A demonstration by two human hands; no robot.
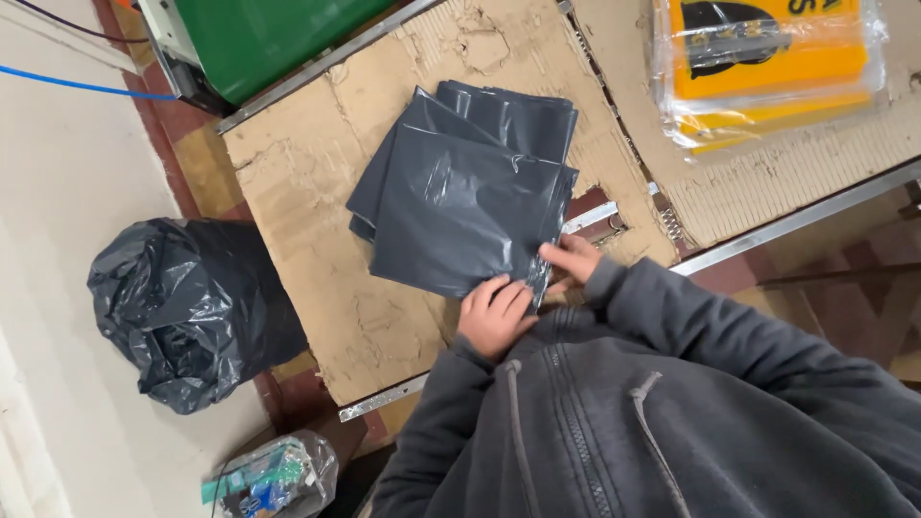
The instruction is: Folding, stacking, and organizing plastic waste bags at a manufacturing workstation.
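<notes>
The near corner of the top folded grey bag point(456, 206) is pinched by the left hand point(494, 317) and the right hand point(573, 259).

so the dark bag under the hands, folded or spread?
Folded: the dark plastic bag lies as a flat square on the stack, both hands pinching its near corner.

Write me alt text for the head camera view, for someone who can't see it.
Seen from above, a person in a grey hoodie holds the near corner of a stack of folded dark grey plastic bags with the left hand and right hand, on a cardboard-covered table. A stuffed dark bag sits on the floor.
</notes>
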